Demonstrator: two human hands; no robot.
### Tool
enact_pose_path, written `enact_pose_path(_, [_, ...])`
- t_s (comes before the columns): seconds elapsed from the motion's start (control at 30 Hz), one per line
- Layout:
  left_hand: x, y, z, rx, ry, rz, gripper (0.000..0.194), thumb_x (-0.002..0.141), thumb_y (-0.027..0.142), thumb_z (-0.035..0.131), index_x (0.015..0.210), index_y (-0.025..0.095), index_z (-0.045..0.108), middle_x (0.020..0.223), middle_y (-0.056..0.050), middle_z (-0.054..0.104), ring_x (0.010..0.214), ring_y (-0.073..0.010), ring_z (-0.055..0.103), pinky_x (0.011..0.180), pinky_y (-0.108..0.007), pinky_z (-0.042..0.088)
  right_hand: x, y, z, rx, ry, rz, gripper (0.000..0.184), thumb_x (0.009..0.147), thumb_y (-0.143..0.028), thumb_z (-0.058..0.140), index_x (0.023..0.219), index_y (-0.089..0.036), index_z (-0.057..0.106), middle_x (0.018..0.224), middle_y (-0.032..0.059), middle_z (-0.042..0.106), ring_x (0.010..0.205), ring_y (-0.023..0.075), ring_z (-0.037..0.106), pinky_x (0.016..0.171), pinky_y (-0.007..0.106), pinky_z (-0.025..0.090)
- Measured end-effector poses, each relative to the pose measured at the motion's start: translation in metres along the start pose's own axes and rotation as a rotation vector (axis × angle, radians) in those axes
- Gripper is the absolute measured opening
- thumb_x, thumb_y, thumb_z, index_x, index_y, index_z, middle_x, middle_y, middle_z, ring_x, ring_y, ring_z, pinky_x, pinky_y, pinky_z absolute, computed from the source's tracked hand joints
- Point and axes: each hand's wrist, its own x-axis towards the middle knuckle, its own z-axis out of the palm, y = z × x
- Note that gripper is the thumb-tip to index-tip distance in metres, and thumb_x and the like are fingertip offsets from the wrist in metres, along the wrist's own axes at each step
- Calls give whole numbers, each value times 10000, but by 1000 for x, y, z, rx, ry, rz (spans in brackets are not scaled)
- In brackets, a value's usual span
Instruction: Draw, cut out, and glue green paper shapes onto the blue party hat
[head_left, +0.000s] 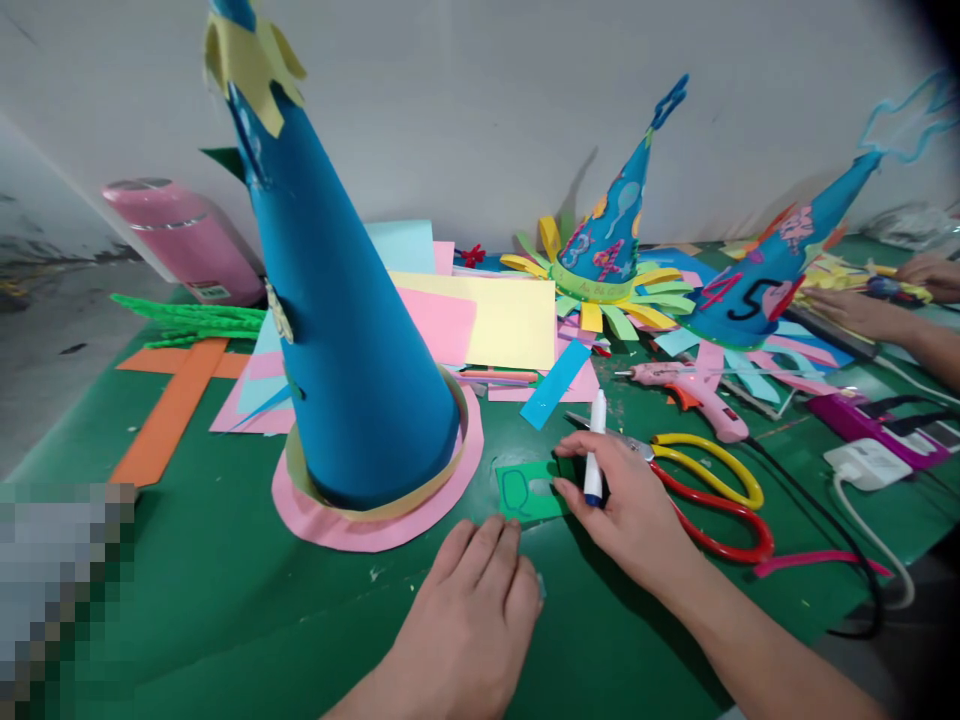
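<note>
"Right hand (634, 500) closed around something at about four o'clock, left hand (476, 600) curled palm-down at six: is that how you read them, with the middle of the view as the dial?"

"Yes, though whether the left grips anything I can't tell. Now go down by size."

"Biggest is the green desk (225, 600). Then a tall blue cone (356, 350) at nine o'clock, standing with a pink brim (375, 532) around its foot, and two smaller-looking decorated cones (604, 235) between one and three."

"Next?"

"Scissors (701, 490) with one red and one yellow handle at four, just beyond the right hand. Then the green card (536, 505) at five, flat on the desk, the right hand's thumb and fingertips at its right edge. Smaller again, that hand grips a white marker (596, 430), blue end down. Least of all, a letter Q (516, 493) on the card, with a pale patch (540, 485) beside it that I can't make out."

"How would you handle it well?"

"I'd judge the card light enough to skid, so press it flat with the left fingertips on a margin, away from the letter. Hold the marker's blue end clear of the green, turn the card rather than the wrist, and mind the scissors: a knock could swing them in."
</note>
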Motion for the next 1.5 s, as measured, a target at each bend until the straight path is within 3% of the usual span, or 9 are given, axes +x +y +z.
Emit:
enact_pose_path(0.23, [1, 0, -6, 1, 28, 13, 202, 839, 204, 414, 883, 143, 602, 1026, -118, 657, 991, -261, 566, 851, -421, 394, -2, -4, -2, 371, 108, 62, 269, 762, -144, 555, 994, -246, 466, 808, -1, 586, 740, 155, 568, 698, 297, 467])
enact_pose_path(0.4, [5, 2, -17, -37, 93, 11, 262, 875, 216, 366, 861, 155, 620, 962, -82, 674, 937, -236, 580, 828, -408, 394, -4, -10, -15, 298, 335, -63, 247, 751, -132, 574, 949, -257, 492, 785, 6, 612, 722, 171, 587, 678, 320, 468])
enact_pose_path(0.5, [6, 3, -22, -55, 133, 6, 248, 870, 218, 385, 855, 155, 624, 945, -68, 677, 916, -225, 582, 831, -390, 376, -13, -10, -18, 47, 211, -258, 233, 751, -108, 552, 919, -269, 543, 803, 23, 658, 737, 201, 592, 669, 351, 445])
enact_pose_path(0.63, [5, 3, -26, -64, 140, -25, 261, 867, 221, 377, 833, 154, 627, 839, -55, 679, 847, -220, 585, 817, -394, 363, -27, -6, -13, -37, -67, -556, 411, 771, -81, 509, 1137, -265, 472, 866, 31, 690, 745, 204, 573, 631, 350, 414])
enact_pose_path(0.87, [5, 2, -25, -70, 104, -36, 274, 862, 217, 366, 806, 148, 625, 791, -53, 663, 825, -229, 584, 795, -403, 376, -35, -4, -13, -82, -256, -591, 318, 792, -71, 481, 1062, -240, 464, 841, 35, 679, 725, 184, 545, 619, 342, 372])
enact_pose_path(1.1, [4, 2, -19, 1, 28, 9, 310, 872, 196, 319, 835, 126, 618, 947, -113, 673, 909, -253, 597, 831, -430, 403, -37, -3, -14, -89, -269, -601, 333, 800, -64, 469, 1084, -232, 427, 835, 32, 679, 724, 184, 526, 633, 348, 361])
enact_pose_path(1.5, [2, 2, -12, 0, 20, 25, 269, 855, 211, 365, 821, 123, 616, 875, -103, 682, 910, -267, 609, 819, -435, 437, -41, -1, -11, -19, -176, -553, 295, 784, -48, 494, 1031, -207, 522, 806, 32, 672, 696, 154, 531, 657, 316, 363])
